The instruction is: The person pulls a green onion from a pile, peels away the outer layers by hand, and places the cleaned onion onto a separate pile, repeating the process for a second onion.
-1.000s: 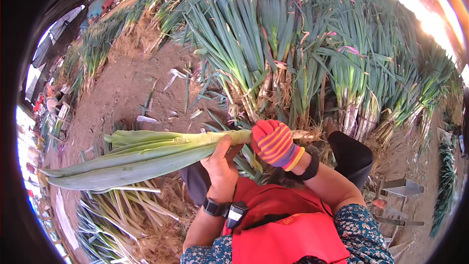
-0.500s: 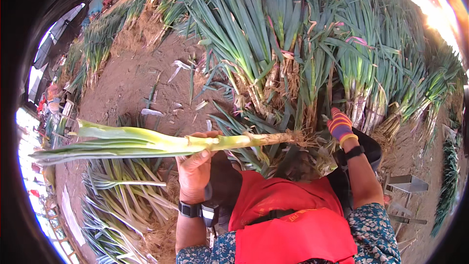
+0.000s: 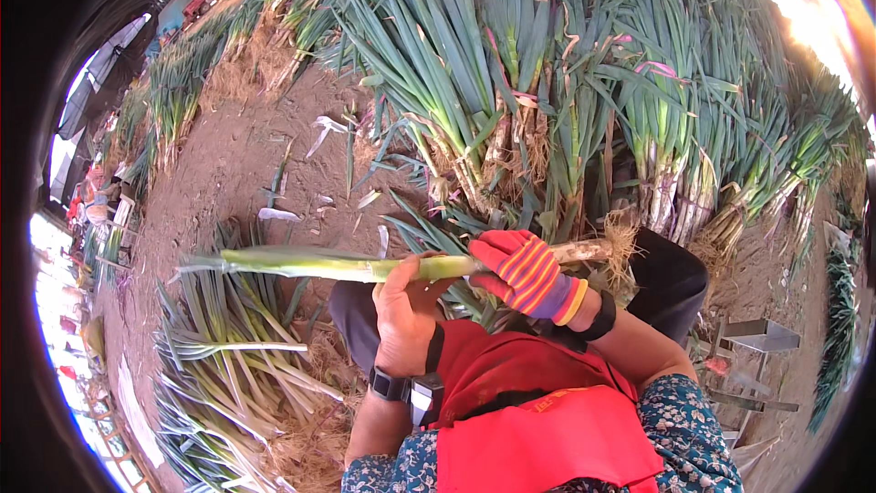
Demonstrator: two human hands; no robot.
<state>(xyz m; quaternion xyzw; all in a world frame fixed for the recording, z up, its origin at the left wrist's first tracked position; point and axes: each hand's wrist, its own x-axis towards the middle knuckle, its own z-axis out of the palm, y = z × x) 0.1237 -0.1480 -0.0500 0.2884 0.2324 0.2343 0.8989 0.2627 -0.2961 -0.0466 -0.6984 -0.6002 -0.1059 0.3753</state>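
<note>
A long green onion [image 3: 365, 267] lies crosswise in front of me, its leaves to the left and its root tuft to the right. My bare left hand [image 3: 405, 315] is closed around the middle of its stalk. Further right, my right hand [image 3: 527, 274] in a striped red, yellow and purple glove grips the pale lower stalk near the roots. The leaf end looks blurred. Below it to the left, a pile of green onions [image 3: 237, 356] rests on the ground with roots toward me.
Tied bundles of green onions [image 3: 438, 73] stand across the far side and the right. Leaf scraps [image 3: 278, 214] litter the dirt ground [image 3: 228, 164]. A metal stand [image 3: 762, 336] is at the right, and another person [image 3: 99, 201] shows at the far left.
My right hand has come left and taken hold of the green onion's lower stalk. The onion has shifted right with my left hand.
</note>
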